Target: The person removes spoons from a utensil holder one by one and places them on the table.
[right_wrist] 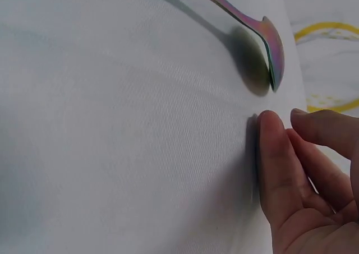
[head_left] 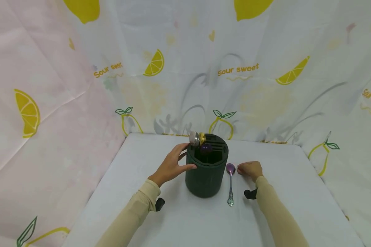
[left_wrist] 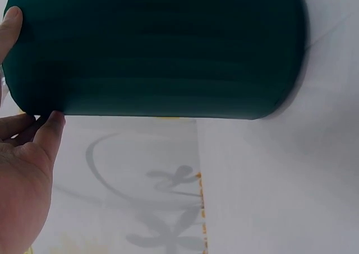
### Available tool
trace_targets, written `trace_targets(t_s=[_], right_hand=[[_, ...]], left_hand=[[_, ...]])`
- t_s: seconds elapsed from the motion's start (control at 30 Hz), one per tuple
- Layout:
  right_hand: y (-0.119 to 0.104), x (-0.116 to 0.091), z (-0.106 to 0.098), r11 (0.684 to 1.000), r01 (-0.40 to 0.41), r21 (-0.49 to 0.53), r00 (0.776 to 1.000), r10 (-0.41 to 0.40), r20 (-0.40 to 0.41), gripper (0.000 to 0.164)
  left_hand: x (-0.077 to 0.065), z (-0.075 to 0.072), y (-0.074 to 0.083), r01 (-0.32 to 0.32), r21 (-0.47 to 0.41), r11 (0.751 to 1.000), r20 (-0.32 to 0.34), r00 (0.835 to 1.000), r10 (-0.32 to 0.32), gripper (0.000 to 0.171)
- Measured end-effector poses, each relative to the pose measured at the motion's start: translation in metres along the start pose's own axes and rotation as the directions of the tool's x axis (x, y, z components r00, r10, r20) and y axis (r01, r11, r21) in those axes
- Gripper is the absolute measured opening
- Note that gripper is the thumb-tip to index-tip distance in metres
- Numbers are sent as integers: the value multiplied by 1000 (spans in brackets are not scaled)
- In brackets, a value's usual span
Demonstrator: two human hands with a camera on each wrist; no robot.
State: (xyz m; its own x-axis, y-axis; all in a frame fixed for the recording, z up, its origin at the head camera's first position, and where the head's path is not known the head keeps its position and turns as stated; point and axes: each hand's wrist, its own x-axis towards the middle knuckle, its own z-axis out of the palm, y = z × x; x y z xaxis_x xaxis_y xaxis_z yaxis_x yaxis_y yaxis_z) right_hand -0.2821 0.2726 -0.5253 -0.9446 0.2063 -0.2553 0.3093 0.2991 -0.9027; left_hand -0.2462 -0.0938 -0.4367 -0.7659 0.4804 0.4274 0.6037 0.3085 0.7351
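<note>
A dark green cylindrical utensil holder (head_left: 204,181) stands upright on the table, with a slotted top. Out of it stick the heads of a silver spoon (head_left: 194,138), a gold spoon (head_left: 202,138) and a purple spoon (head_left: 205,148); their handles are mostly hidden inside. My left hand (head_left: 171,166) holds the holder near its rim on the left side, thumb in front and fingers behind. To the holder's right lies an iridescent purple spoon (head_left: 230,187) with an ornate handle end. My right hand (head_left: 250,169) rests on the table beside that spoon's bowl, fingers loosely bent, apart from it.
A white cloth covers the table (head_left: 198,223). Behind and at both sides hangs a lemon-printed curtain (head_left: 185,44), which meets the table's back edge. Each wrist wears a small black device, such as the one on the right wrist (head_left: 250,194).
</note>
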Motion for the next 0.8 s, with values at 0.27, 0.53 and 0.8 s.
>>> trace_targets(t_s=[0.27, 0.53, 0.8], right_hand=[[7, -4, -24, 997, 15, -77, 999, -17, -32, 35], [-17, -12, -44, 989, 106, 107, 994, -106, -5, 36], [-66, -23, -49, 950, 300, 92, 954, -300, -13, 37]], left_hand=[[0, -1, 1, 2, 1, 1000, 2, 1000, -2, 88], [-1, 0, 1, -24, 0, 1000, 1, 1000, 24, 88], [0, 0, 0, -10, -3, 1000, 3, 1000, 10, 88]])
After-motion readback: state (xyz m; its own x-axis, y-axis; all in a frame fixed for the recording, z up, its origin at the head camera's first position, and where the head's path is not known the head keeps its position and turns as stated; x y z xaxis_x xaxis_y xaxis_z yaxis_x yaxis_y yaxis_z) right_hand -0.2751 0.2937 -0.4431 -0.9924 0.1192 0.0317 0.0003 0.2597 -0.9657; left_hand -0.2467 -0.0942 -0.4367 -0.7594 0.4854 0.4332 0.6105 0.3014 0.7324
